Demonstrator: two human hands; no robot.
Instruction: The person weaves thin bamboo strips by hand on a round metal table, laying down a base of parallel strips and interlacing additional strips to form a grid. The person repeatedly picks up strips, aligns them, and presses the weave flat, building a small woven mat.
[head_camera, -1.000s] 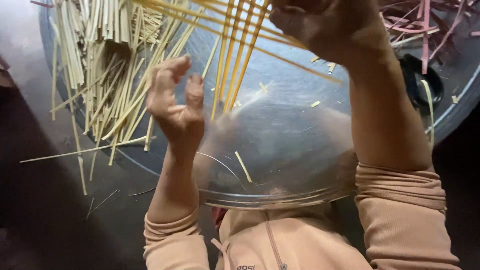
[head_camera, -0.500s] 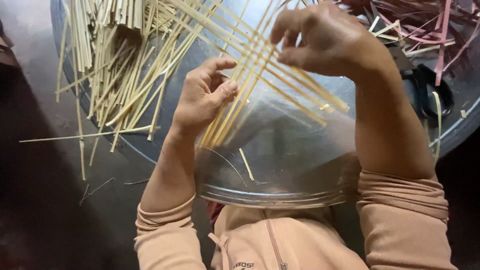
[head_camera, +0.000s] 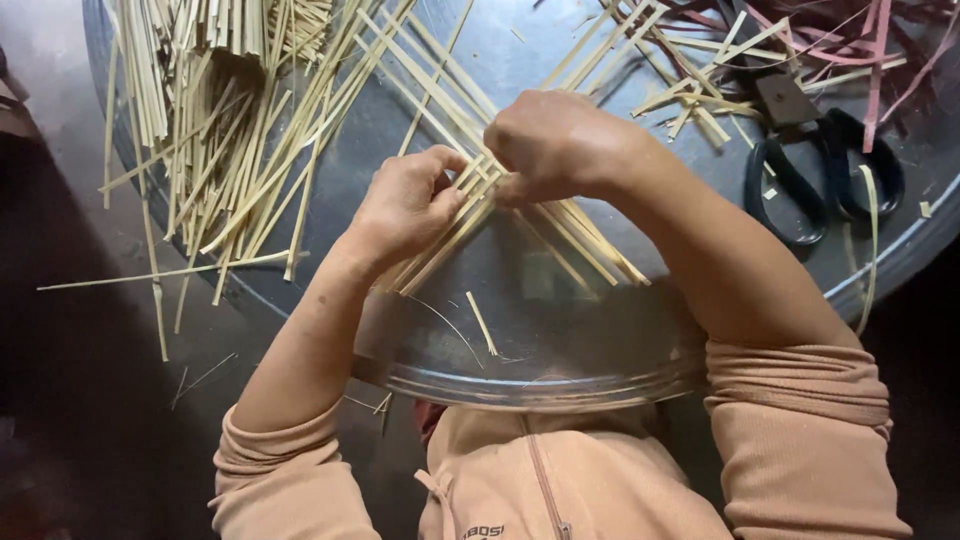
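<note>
Two sets of pale yellow bamboo strips (head_camera: 440, 85) cross each other on a round grey metal tray (head_camera: 560, 330). My left hand (head_camera: 405, 205) presses on the crossing from the left, fingers curled over the strips. My right hand (head_camera: 555, 145) is closed on the same strips just to the right, knuckles up. Both hands meet at the point where the strips cross. Strip ends (head_camera: 600, 255) fan out toward me below my hands.
A loose heap of cut bamboo strips (head_camera: 215, 110) lies at the tray's left, some hanging over the rim. Black-handled scissors (head_camera: 815, 170) lie at the right. Pink and dark strips (head_camera: 860, 45) pile at the far right. A short offcut (head_camera: 482, 323) sits near the front rim.
Both hands have come down from the raised bundle and closed together on the crossing strips. The strips, held up a second ago, now lie flat on the tray.
</note>
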